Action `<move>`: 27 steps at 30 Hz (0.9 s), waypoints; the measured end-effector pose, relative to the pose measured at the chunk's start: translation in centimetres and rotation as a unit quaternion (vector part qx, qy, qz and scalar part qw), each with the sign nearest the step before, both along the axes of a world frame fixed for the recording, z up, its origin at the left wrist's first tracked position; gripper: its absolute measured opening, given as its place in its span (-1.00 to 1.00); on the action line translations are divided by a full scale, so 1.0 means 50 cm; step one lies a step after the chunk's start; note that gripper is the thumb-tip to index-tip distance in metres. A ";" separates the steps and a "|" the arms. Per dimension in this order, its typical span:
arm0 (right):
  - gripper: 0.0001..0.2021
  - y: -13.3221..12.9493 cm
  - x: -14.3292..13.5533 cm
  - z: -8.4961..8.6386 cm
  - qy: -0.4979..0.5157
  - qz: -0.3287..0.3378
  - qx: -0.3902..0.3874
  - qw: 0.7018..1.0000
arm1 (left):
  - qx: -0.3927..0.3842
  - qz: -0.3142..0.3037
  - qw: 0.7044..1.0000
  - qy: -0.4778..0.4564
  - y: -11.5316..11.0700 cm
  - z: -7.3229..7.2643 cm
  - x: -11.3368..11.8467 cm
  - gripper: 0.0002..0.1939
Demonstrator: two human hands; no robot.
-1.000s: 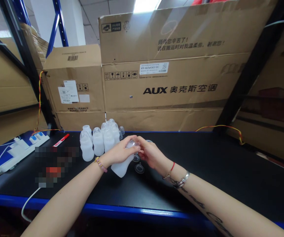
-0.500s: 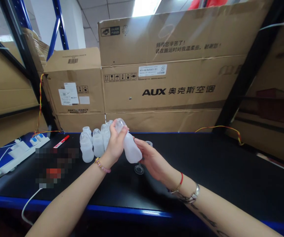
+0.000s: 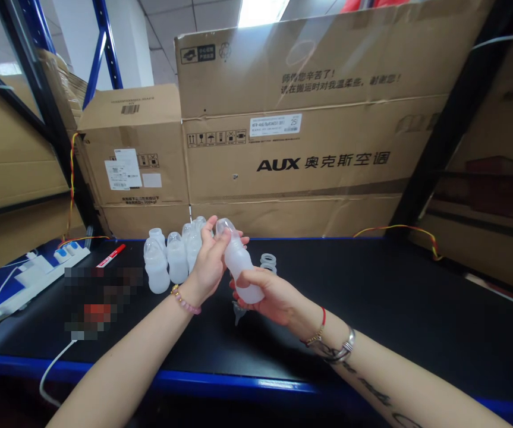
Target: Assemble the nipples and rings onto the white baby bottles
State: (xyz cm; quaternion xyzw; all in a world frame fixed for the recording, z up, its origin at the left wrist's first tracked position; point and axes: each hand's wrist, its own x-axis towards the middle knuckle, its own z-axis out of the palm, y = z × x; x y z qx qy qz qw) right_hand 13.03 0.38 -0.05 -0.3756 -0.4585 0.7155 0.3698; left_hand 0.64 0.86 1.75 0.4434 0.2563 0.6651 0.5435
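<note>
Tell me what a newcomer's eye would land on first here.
Probably the frosted bottle in the middle, held tilted, with the left hand near its clear top and the right hand around its lower part. Behind it looms the big AUX cardboard, and a bright red marker lies to the left on the black tabletop.

This is looking like a packing or storage corner of a workshop or warehouse: blue and black metal racking [image 3: 106, 44] is framing a black worktop [image 3: 349, 309], flattened air-conditioner cardboard [image 3: 327, 196] is standing along its back as a screen, a power strip [image 3: 44, 279] is lying at the left end, and a ceiling light [image 3: 263, 12] is shining above pale ceiling panels [image 3: 211, 13].
</note>
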 end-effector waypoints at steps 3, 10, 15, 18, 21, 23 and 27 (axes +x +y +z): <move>-0.85 0.001 -0.005 -0.003 0.008 0.005 -0.019 1.000 | 0.037 0.018 0.999 0.034 0.001 -0.006 0.004 -0.40; -0.85 -0.001 -0.005 -0.002 0.018 0.005 -0.043 0.999 | 0.044 -0.003 0.998 0.054 0.011 -0.011 0.001 -0.47; -0.84 -0.008 -0.005 0.004 0.015 0.008 -0.039 0.999 | 0.048 -0.034 0.995 0.085 0.006 -0.016 -0.001 -0.54; -0.85 -0.010 -0.006 0.005 0.012 0.001 -0.031 0.999 | 0.063 -0.033 0.994 0.087 0.002 -0.017 0.002 -0.51; -0.86 -0.009 -0.008 0.005 0.018 -0.002 -0.036 0.999 | 0.061 -0.038 0.994 0.077 0.001 -0.017 0.007 -0.49; -0.86 -0.008 -0.009 0.005 0.022 -0.004 -0.036 0.999 | 0.057 -0.042 0.995 0.069 0.002 -0.017 0.010 -0.49; -0.88 -0.005 -0.008 0.004 0.010 -0.013 -0.008 1.000 | 0.056 -0.062 0.994 0.069 0.002 -0.017 0.010 -0.47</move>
